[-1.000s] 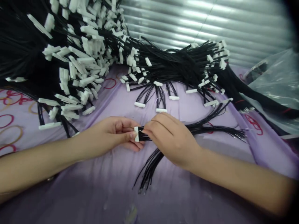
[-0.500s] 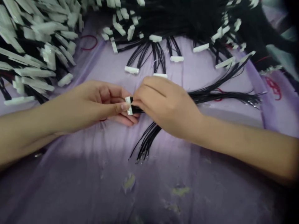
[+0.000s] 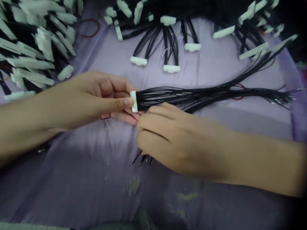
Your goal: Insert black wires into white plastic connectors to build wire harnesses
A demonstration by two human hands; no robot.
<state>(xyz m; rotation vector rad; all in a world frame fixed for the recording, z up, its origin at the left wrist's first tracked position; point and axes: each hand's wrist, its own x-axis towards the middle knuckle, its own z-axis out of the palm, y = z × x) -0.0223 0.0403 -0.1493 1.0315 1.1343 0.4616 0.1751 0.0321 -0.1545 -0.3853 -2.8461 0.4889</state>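
My left hand (image 3: 96, 99) pinches a small white connector (image 3: 133, 101) between thumb and fingers. A bundle of thin black wires (image 3: 203, 94) runs from that connector to the right across the purple cloth. My right hand (image 3: 175, 140) lies just below the connector, knuckles up and fingers curled over a second bunch of loose black wires. The bare metal tips (image 3: 144, 159) of those wires stick out under it. What the right fingers grip is hidden.
A large heap of finished black harnesses with white connectors (image 3: 35, 48) fills the left and the far edge. Loose harnesses (image 3: 168, 48) lie beyond my hands. The purple cloth (image 3: 96, 185) covers the table, worn through in small patches near me.
My right hand has left the connector and dropped down onto the lower bunch of wires. The wire bundle at the connector now shows in full. The camera has tilted further down.
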